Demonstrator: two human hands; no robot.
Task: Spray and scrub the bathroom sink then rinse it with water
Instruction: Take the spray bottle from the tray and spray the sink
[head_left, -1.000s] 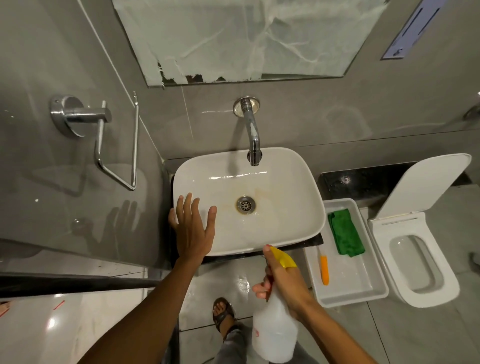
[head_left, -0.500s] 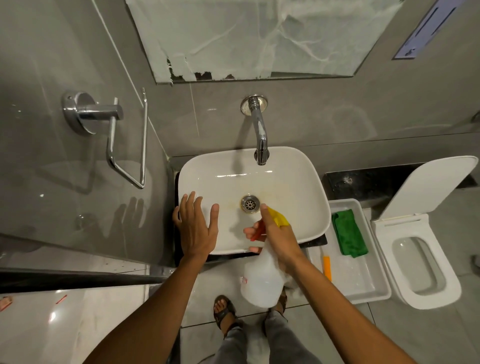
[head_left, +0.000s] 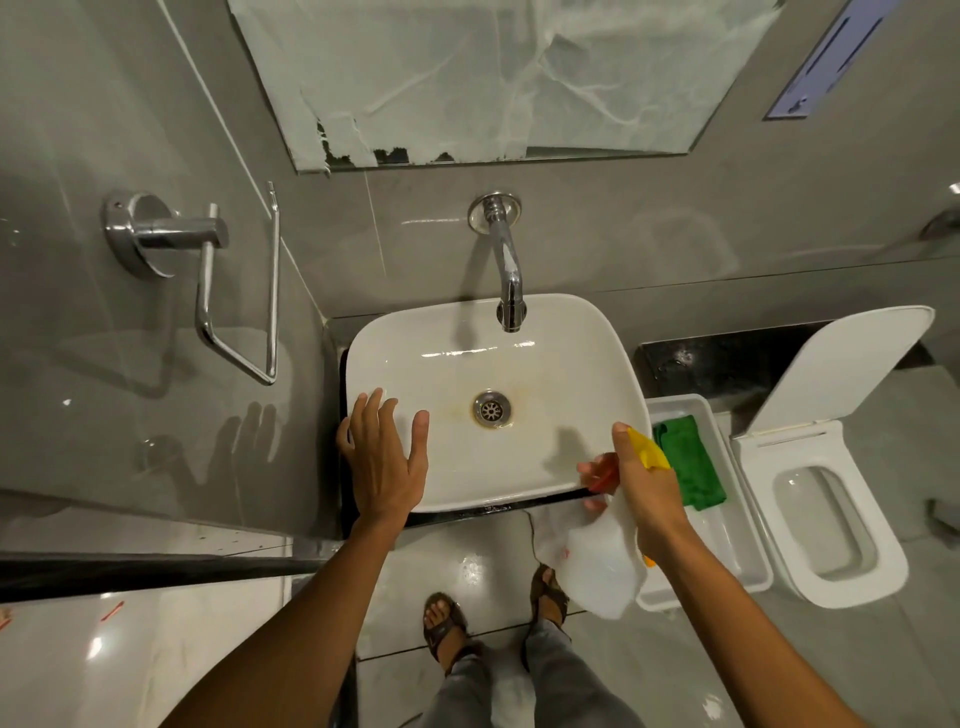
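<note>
sink (head_left: 582, 364) front rim | L hand (head_left: 384, 467) flat, fingers spread, empty | R hand (head_left: 641, 486) gripping spray bottle (head_left: 597, 564) at rim's right corner

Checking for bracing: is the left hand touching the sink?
Touching. The head view shows the left hand lying flat over the sink rim's front-left corner, with no gap visible.

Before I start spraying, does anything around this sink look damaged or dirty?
Yes. The sink has brownish staining around the drain, and the film over the mirror is torn along its lower left edge. Nothing looks spilled.
</note>
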